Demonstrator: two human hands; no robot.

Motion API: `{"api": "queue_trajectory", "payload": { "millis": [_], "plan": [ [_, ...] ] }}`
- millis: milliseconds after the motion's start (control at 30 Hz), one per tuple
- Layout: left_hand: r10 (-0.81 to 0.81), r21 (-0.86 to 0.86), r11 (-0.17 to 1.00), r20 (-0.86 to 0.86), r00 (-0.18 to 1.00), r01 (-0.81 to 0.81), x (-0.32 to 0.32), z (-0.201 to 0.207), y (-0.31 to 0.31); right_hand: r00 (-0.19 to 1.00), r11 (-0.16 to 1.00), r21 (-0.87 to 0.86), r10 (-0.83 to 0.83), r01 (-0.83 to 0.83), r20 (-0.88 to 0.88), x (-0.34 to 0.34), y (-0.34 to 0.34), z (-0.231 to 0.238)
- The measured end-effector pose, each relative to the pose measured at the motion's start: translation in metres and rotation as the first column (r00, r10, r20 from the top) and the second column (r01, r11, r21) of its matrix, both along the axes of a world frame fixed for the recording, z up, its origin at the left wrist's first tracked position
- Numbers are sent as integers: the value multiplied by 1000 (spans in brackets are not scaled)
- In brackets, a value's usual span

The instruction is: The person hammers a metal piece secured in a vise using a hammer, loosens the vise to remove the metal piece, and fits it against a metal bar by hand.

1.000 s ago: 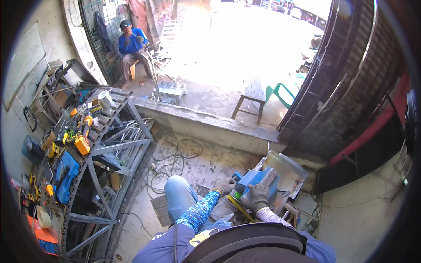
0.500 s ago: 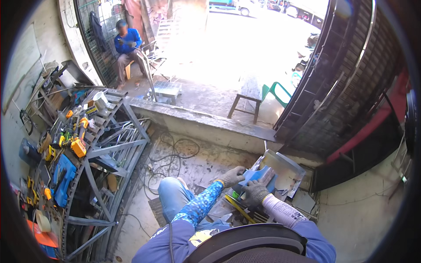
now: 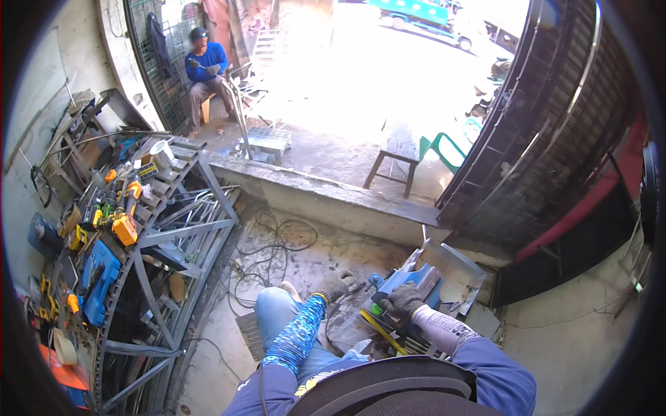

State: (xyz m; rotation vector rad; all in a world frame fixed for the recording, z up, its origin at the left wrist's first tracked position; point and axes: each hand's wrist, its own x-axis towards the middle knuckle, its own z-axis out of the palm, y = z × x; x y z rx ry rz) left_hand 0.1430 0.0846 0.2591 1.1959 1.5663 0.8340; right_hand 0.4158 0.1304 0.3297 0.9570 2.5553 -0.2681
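Seen from above, a person's two gloved hands work low in the frame, right of centre. The right hand is curled at the near edge of a blue metal piece; whether the fingers truly grip it cannot be told. The left hand, just left of it, is apart from the piece, its fingers reaching loosely rightward; whether they pinch anything small is too blurred to tell. The piece could slide or tip, I judge, because only one hand is at it and the things around it are crowded: a grey sheet-metal tray at its upper right and a yellow bar below. Thin tray edges might also snag a glove or sleeve if the right hand slipped. The blue piece's long axis slants from lower left to upper right; which end is its front cannot be told.
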Motion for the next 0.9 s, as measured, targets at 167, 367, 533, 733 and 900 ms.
{"api": "queue_trajectory", "payload": {
  "millis": [167, 367, 533, 733, 900],
  "plan": [
    [-158, -230, 964, -76, 985, 137, 33, -19, -15, 999, 996, 74, -39, 40, -11, 5, -4, -10],
    [-32, -101, 995, -148, 989, 18, 104, -91, 5, 981, 991, 87, -83, 99, -174, 14, -5, -20],
    [-154, 47, 984, -262, 953, 172, 113, -124, 16, 972, 990, 133, -13, 45, -234, 0, -6, -12],
    [-204, -160, 969, -101, 974, 186, 116, -108, 34, 951, 986, 121, -76, 117, -301, 13, -6, -9],
    [-195, -320, 934, -86, 977, 158, 105, -134, 61, 918, 984, 137, -55, 117, -393, 12, -4, -21]
  ]
}}
